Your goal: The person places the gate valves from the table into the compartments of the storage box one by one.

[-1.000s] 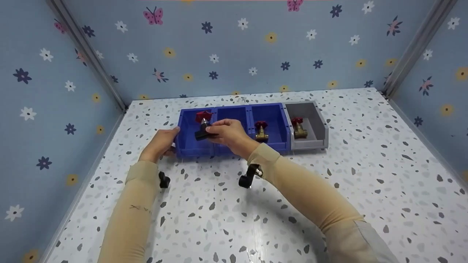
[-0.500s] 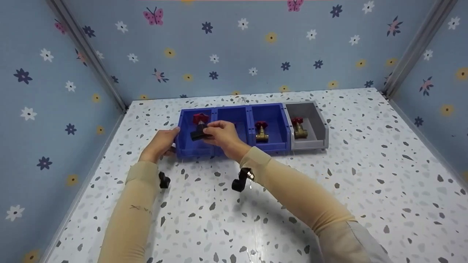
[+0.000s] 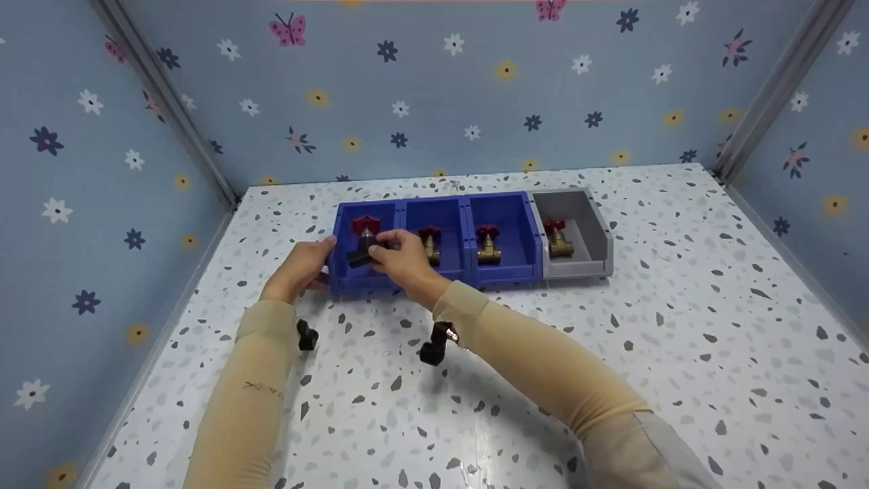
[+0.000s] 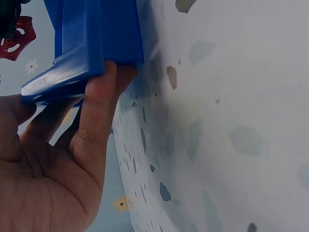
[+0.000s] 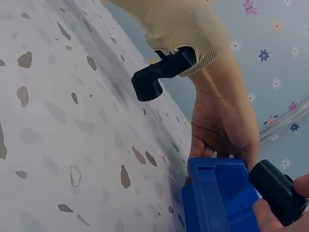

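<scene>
My left hand [image 3: 299,268] grips the outer left side of the leftmost blue bin [image 3: 363,282]. In the left wrist view its fingers [image 4: 99,101] lie along the outside of that blue bin [image 4: 118,36]. My right hand [image 3: 411,266] pinches a black valve [image 3: 362,254] with a red handwheel [image 3: 366,225] by its body. The valve is held over the leftmost bin, its wheel toward the back wall. In the right wrist view the black valve body [image 5: 275,188] sits between thumb and fingertips, beside the bin wall.
Two more blue bins and a grey bin [image 3: 577,269] continue the row rightward. Each holds a brass valve with a red wheel: second bin valve [image 3: 430,246], third bin valve [image 3: 487,246], grey bin valve [image 3: 560,243]. Flower-patterned walls [image 3: 434,81] enclose the speckled table [image 3: 665,326].
My right hand has moved left and slightly down with the black valve, farther over the leftmost bin. The second bin's brass valve has come into sight. The left hand keeps its hold.
</scene>
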`<move>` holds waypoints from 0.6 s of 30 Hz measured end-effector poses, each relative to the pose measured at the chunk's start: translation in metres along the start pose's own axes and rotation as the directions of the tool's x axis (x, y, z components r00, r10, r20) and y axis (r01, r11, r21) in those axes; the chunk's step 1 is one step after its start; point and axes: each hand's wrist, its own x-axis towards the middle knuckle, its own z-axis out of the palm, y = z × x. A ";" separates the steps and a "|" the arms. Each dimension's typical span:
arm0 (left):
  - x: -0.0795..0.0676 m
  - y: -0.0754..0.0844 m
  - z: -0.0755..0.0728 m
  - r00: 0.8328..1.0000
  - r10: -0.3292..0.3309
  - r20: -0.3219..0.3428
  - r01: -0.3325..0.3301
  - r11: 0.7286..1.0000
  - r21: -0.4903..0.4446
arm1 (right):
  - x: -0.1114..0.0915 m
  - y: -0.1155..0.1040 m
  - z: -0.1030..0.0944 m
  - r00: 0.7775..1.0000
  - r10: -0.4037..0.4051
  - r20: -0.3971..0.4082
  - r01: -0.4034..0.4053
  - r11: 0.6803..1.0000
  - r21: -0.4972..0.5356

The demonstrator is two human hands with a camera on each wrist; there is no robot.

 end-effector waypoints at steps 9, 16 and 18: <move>-0.001 0.000 -0.002 1.000 -0.008 -0.006 0.009 0.999 0.035 | -0.004 0.009 0.015 0.996 -0.080 -0.044 0.071 0.982 -0.172; -0.001 -0.001 -0.002 1.000 -0.002 -0.014 0.003 0.999 0.042 | -0.008 0.019 0.023 0.983 -0.175 -0.054 0.145 0.924 -0.354; -0.001 -0.001 -0.001 1.000 -0.001 -0.015 0.002 0.999 0.041 | -0.008 0.021 0.024 0.981 -0.184 -0.060 0.150 0.918 -0.367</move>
